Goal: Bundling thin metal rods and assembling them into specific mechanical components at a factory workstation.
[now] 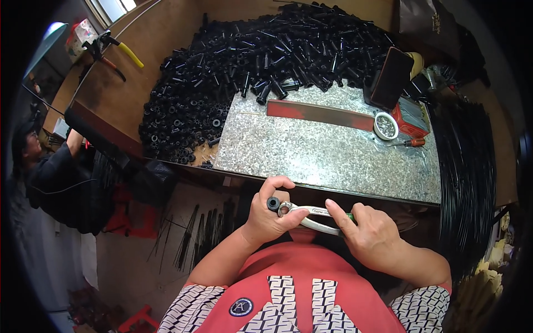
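Close to my body, just off the slab's front edge, my left hand (272,213) is closed round a black tubular part (273,203), whose round hollow end faces up. Silver pliers (319,219) lie across between both hands, their jaws beside that black end. My right hand (369,233) grips the pliers' handle end, where a bit of green shows, with the index finger stretched along it. The left thumb rests on the pliers near the jaws. Whether the jaws touch the black part I cannot tell.
A speckled stone slab (277,150) carries a reddish bar (319,115), a white bowl of small metal pieces (385,126), a screwdriver (411,142) and a phone (390,77). Behind lies a heap of black tubular parts (266,50). Long black rods (466,166) stand right; a co-worker (66,177) is left.
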